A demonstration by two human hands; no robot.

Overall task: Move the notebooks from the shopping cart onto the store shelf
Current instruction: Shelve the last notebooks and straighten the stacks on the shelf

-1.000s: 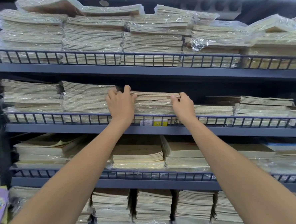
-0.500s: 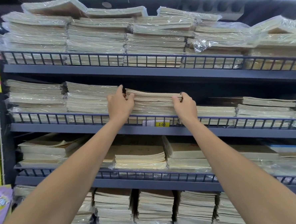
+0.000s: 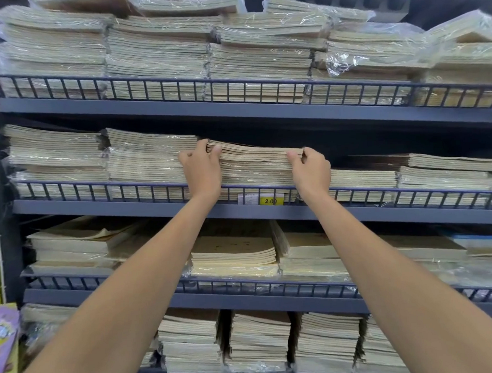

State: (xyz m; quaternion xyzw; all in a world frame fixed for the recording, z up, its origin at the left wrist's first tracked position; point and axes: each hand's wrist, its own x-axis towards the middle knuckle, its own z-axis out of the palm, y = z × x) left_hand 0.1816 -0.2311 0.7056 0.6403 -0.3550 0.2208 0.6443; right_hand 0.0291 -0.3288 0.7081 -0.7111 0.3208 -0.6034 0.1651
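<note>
Gripping one small pile of notebooks [image 3: 254,157] with two hands: left hand [image 3: 202,171] curled round the left end, right hand [image 3: 310,168] pinching the right end. Lying on top of a taller stack [image 3: 255,177] on the second shelf [image 3: 125,203] from the top, behind a wire rail [image 3: 95,189]. Four shelves in all, each full of tan stacks, many in clear wrap. One yellow tag [image 3: 271,201] marked 2.00 just below, between the wrists. Purple packs [image 3: 4,345] near, low on the left.
</note>
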